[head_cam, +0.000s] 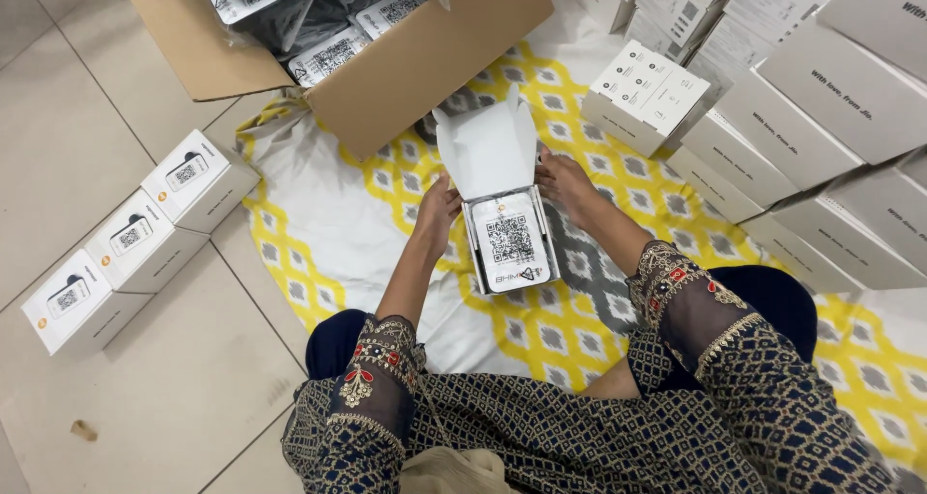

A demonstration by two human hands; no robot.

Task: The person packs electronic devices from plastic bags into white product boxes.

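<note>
A small white box [490, 146] stands open on the patterned cloth, its lid flap tilted up and away from me. Inside lies a white device with a square code panel [510, 240] on its face. My left hand [436, 212] grips the box's left side. On the opposite side my right hand [568, 187] presses against the right wall near the hinge of the flap. Both forearms wear dark embroidered sleeves.
A brown cardboard carton [406, 69] holding several plastic-wrapped devices sits just beyond the box. Three closed white boxes [135, 243] line the tiled floor at left. Stacks of white boxes [811, 117] fill the right side. A yellow-and-grey cloth [328, 224] covers the floor.
</note>
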